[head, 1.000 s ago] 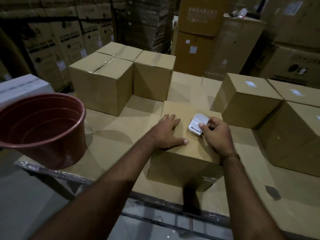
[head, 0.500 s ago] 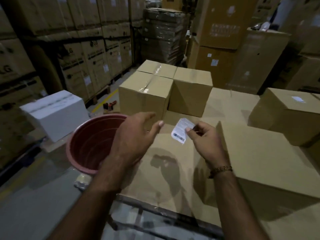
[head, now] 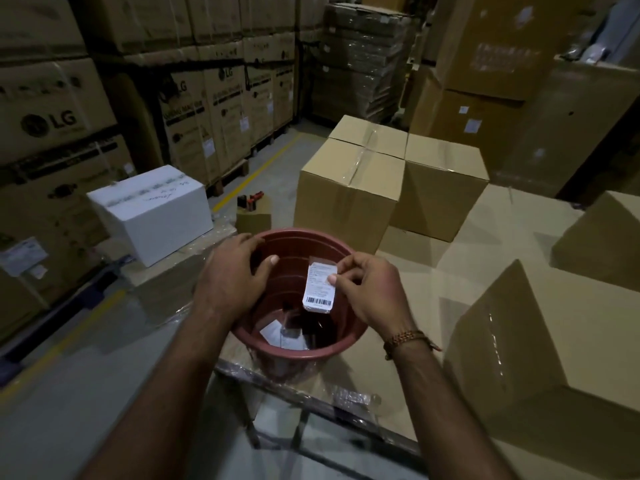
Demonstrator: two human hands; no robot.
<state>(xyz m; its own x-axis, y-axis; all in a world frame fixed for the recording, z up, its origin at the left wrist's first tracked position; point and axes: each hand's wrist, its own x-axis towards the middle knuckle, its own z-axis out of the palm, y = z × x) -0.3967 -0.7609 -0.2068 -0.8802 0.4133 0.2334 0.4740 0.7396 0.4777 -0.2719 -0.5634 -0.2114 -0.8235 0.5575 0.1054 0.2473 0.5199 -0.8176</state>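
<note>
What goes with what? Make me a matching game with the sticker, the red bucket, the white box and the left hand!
Things:
1 sticker
2 red bucket
3 white box
4 left hand

Matches:
A has paper slips at its bottom
B pinched by the right hand
C open, at the bucket's left rim
D stands left of the bucket

Pairs: 1-B, 2-A, 3-D, 4-C.

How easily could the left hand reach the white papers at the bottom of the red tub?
Probably yes, easily: the left hand is open over the uncovered tub, the papers lie below it, and the label pinched by the right hand hangs to the side.
</note>
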